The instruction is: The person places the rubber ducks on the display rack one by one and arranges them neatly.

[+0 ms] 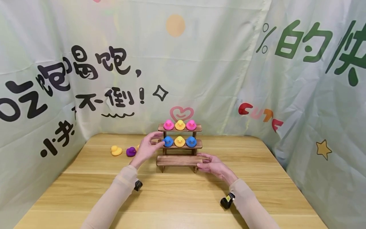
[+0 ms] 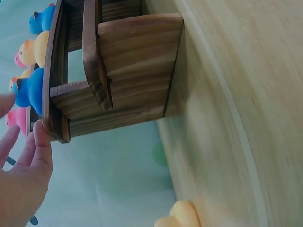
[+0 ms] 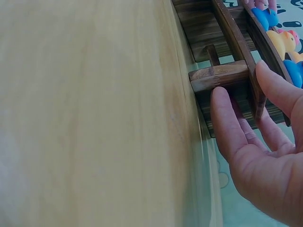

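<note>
A stepped wooden display stand with three shelves stands on the table. Two pink rubber ducks flank a yellow duck on the top shelf. On the middle shelf, a yellow duck sits between two blue ducks. My left hand is at the stand's left, its fairly straight fingers against the middle shelf's end and its thumb close to the left blue duck. With thumb and fingers about the lowest shelf's right end, my right hand grips the stand.
Left of the stand, a yellow duck and a purple duck lie on the wooden table. Another yellow duck is mostly hidden behind my left hand. Printed fabric hangs behind the table and at both sides.
</note>
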`<action>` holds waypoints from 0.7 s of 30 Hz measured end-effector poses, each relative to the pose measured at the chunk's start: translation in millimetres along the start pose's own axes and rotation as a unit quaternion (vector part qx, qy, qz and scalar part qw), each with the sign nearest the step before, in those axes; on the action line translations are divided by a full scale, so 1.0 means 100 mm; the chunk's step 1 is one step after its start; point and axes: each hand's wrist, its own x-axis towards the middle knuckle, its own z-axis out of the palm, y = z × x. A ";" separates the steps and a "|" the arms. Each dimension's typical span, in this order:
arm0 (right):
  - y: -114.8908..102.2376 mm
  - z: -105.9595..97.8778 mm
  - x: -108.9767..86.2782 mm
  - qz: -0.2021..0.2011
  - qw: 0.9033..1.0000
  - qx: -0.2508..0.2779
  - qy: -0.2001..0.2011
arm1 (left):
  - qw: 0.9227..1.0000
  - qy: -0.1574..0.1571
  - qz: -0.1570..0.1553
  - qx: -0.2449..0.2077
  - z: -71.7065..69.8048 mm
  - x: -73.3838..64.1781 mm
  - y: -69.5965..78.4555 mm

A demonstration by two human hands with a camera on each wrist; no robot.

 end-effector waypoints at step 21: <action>-0.02 0.02 -0.01 0.001 1.000 0.008 0.002 | 0.999 0.024 -0.044 0.019 -0.60 0.05 -0.29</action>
